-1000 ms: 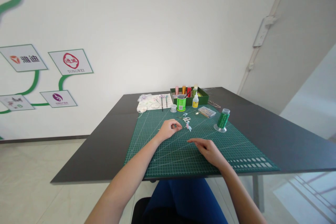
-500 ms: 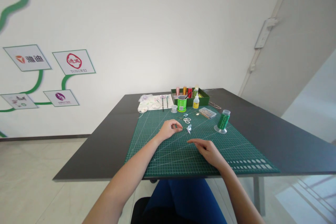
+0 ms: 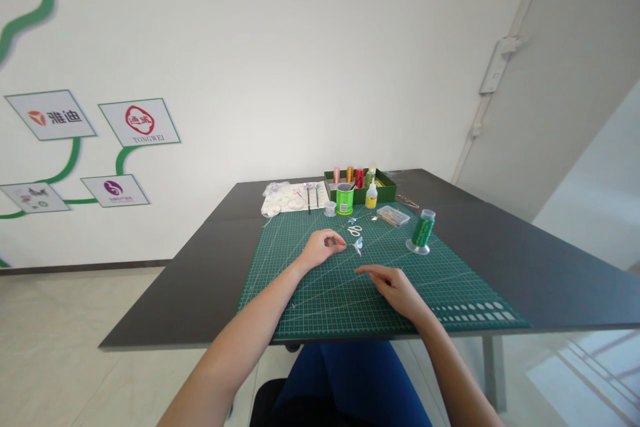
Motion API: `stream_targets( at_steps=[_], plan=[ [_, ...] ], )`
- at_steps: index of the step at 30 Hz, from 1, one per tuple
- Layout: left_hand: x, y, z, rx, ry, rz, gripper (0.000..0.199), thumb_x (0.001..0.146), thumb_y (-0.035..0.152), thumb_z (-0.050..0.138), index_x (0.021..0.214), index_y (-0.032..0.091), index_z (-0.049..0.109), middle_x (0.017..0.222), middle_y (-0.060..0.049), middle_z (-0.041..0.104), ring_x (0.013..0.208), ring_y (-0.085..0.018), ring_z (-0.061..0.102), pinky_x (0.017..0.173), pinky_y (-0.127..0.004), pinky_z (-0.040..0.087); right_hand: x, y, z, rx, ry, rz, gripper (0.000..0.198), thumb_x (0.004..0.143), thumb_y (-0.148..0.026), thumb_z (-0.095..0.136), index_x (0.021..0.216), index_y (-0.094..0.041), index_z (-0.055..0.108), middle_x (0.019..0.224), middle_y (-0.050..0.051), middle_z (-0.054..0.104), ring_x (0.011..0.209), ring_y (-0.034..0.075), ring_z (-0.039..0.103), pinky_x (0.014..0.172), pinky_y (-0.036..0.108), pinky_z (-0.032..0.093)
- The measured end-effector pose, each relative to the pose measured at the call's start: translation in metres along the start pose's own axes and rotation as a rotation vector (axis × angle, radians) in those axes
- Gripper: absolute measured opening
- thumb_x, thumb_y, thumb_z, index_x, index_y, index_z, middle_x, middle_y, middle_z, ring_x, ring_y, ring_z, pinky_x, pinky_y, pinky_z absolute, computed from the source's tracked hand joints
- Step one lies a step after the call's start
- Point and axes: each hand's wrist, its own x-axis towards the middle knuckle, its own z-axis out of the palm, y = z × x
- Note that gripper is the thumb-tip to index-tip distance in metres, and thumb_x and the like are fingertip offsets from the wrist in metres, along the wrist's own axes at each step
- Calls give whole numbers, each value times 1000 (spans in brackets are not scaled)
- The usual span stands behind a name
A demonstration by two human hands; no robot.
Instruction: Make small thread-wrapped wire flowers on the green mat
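Observation:
My left hand [image 3: 323, 248] is over the middle of the green cutting mat [image 3: 320, 300], thumb and forefinger pinched on the thin stem of a small pale blue flower-like piece [image 3: 359, 245]. Its petals point right, just off the mat. Lower and to the right, my right hand [image 3: 393, 282] has its fingertips pressed together; whatever may be between them is too fine to see. White-handled scissors [image 3: 355, 231] lie just beyond the piece. A spool of green thread [image 3: 423, 230] stands upright to the right of both hands.
Farther back are a bright green can [image 3: 345, 200], a yellow-labelled glue bottle [image 3: 371, 195], a clear case [image 3: 393, 216] and a small white spool [image 3: 330, 209]. Behind them sits a dark green box [image 3: 387, 192] with coloured thread spools. White cloth [image 3: 290, 199] with thin tools lies back left.
The view has shifted slightly. Both hands hold nearly the same pose, and the pale blue piece stays in my left fingers.

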Motion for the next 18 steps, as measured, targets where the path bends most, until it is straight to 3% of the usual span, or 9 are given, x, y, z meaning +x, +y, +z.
stream_targets(
  at_steps=[9, 18],
  plan=[
    [-1, 2, 0, -31, -15, -21, 23, 76, 35, 76, 80, 13, 71, 80, -3, 69, 53, -8, 57, 58, -23, 43, 0, -2, 0, 3, 2, 3, 40, 95, -27, 41, 108, -18, 77, 92, 6, 77, 71, 20, 64, 71, 30, 49],
    [0, 2, 0, -10, -30, -51, 20, 78, 31, 75, 84, 13, 70, 57, 3, 59, 45, -8, 50, 53, -21, 39, 0, -8, -2, 0, -1, 12, 42, 94, -29, 41, 109, -17, 77, 77, 4, 73, 58, 16, 54, 59, 27, 41]
  ],
)
